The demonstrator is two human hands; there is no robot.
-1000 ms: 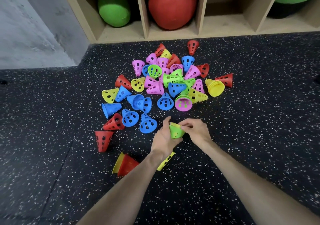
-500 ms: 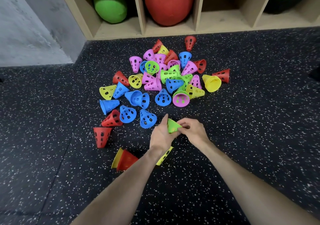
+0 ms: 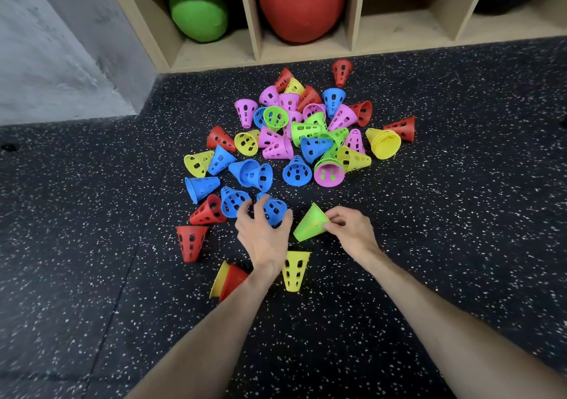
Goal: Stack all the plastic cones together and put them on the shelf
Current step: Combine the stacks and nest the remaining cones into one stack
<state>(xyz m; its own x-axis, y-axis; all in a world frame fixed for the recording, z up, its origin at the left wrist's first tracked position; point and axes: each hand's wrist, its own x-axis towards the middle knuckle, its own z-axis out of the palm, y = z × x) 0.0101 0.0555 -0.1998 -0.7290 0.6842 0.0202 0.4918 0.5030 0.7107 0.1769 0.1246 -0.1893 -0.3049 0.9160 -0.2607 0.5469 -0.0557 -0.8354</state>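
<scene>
Several perforated plastic cones in red, yellow, blue, green and pink lie in a heap (image 3: 306, 135) on the dark speckled floor. My right hand (image 3: 352, 233) pinches the rim of a green cone stack (image 3: 310, 225), held just above the floor. My left hand (image 3: 264, 230) has let go of it and hovers with spread, curved fingers over a blue cone (image 3: 276, 208), closing around it. A yellow cone (image 3: 295, 271) stands upside down just below my left hand. A red-and-yellow nested pair (image 3: 228, 279) lies by my left wrist.
The wooden shelf (image 3: 306, 52) stands at the back on the floor, its cubbies holding a green ball (image 3: 198, 9) and a red ball (image 3: 302, 3); one cubby (image 3: 405, 30) looks empty. A grey wall (image 3: 46, 46) is at left. A red cone (image 3: 191, 242) stands alone at left.
My left hand released the green stack and moved left onto the blue cone. My right hand now holds the green stack alone, tilted. The yellow cone below came into full view.
</scene>
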